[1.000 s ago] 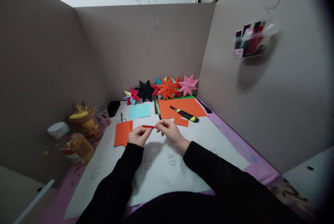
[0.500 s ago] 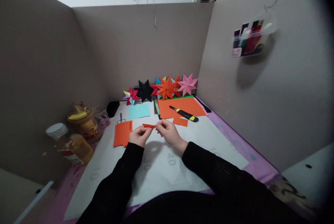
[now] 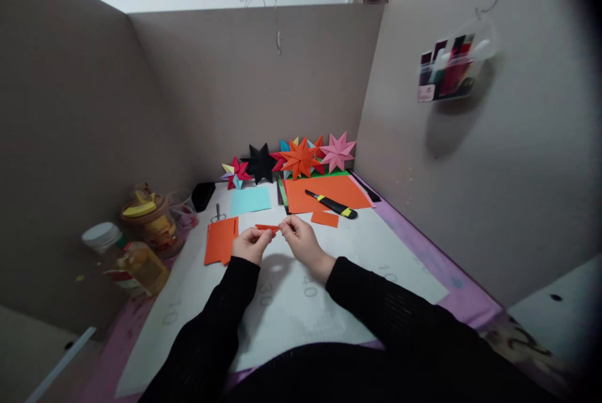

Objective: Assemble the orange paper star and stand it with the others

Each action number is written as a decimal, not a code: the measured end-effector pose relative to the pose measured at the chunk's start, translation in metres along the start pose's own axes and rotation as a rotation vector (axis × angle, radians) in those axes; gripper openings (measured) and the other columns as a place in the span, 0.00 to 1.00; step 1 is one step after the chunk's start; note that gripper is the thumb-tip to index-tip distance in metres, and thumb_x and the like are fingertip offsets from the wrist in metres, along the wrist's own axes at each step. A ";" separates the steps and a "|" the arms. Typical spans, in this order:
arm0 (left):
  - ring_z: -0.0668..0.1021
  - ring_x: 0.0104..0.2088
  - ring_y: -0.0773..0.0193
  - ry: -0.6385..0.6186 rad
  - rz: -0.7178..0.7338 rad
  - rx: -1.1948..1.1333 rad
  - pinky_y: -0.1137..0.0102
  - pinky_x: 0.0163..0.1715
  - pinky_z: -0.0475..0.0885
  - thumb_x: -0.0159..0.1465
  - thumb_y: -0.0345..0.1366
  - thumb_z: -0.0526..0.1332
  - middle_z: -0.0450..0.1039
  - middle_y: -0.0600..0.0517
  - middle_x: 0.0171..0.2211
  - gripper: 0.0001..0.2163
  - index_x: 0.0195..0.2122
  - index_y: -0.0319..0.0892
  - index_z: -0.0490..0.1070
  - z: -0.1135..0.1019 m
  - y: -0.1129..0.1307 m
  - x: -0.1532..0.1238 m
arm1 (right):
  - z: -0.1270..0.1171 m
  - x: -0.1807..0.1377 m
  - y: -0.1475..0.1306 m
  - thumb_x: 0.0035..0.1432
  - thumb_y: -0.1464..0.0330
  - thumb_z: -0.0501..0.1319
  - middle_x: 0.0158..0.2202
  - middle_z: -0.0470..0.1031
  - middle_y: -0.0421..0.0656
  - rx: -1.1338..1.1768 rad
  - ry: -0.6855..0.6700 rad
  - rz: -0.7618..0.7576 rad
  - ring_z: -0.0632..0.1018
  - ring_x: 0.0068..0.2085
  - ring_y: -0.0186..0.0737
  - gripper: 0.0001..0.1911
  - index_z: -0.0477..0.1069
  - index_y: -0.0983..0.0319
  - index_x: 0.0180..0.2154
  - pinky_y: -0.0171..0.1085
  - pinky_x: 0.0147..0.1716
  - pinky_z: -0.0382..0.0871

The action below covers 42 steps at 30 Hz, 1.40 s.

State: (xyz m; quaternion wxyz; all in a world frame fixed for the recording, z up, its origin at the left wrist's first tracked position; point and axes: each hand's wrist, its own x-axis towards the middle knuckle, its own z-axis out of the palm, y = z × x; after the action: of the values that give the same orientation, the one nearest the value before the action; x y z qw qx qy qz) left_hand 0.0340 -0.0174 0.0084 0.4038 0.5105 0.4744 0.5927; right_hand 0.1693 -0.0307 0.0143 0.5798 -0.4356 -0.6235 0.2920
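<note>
A small folded piece of orange paper (image 3: 267,227) is held above the white mat, pinched between both hands. My left hand (image 3: 250,244) is closed on its near left side, thumb and forefinger together. At the paper's right end, my right hand (image 3: 303,241) pinches with the fingertips; the fingers partly hide the paper. Left of my left hand lies a stack of orange paper (image 3: 221,241). Beyond my right hand, a small orange rectangle (image 3: 325,219) rests on the mat, with a black and yellow utility knife (image 3: 336,205) behind it on a large orange sheet (image 3: 301,195).
Folded paper stars, among them an orange one (image 3: 301,157) and a black one (image 3: 261,163), stand along the back panel. Small scissors (image 3: 218,215) and a light blue sheet (image 3: 251,200) lie at back left. A glue bottle (image 3: 141,265) and a brown tub (image 3: 153,221) stand left.
My right hand has shifted very slightly to the left. Both hands keep their pinch on the folded orange paper; the things on the mat have not moved.
</note>
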 end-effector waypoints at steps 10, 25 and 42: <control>0.77 0.25 0.63 -0.007 -0.014 -0.007 0.70 0.28 0.70 0.46 0.39 0.67 0.75 0.50 0.20 0.10 0.18 0.38 0.70 -0.001 -0.002 0.000 | -0.001 0.001 0.008 0.54 0.61 0.56 0.22 0.70 0.39 0.105 -0.074 0.120 0.69 0.23 0.31 0.13 0.70 0.63 0.25 0.31 0.22 0.62; 0.78 0.24 0.61 -0.012 -0.056 -0.046 0.70 0.25 0.71 0.45 0.39 0.68 0.73 0.51 0.17 0.11 0.16 0.38 0.68 0.000 0.001 -0.001 | 0.004 -0.004 0.005 0.55 0.62 0.55 0.23 0.69 0.39 0.099 -0.022 0.095 0.69 0.23 0.31 0.12 0.67 0.62 0.26 0.31 0.24 0.63; 0.75 0.18 0.67 -0.064 0.007 -0.222 0.76 0.19 0.67 0.44 0.35 0.68 0.65 0.63 0.13 0.19 0.23 0.43 0.53 0.002 -0.002 0.001 | 0.005 -0.002 0.006 0.52 0.60 0.57 0.20 0.67 0.38 0.152 -0.090 0.157 0.67 0.22 0.30 0.13 0.68 0.63 0.25 0.30 0.21 0.60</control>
State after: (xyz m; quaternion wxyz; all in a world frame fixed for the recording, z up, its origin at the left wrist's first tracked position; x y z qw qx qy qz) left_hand 0.0354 -0.0158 0.0069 0.4705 0.4831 0.3909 0.6264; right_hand 0.1657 -0.0288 0.0079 0.5580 -0.4244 -0.5888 0.4023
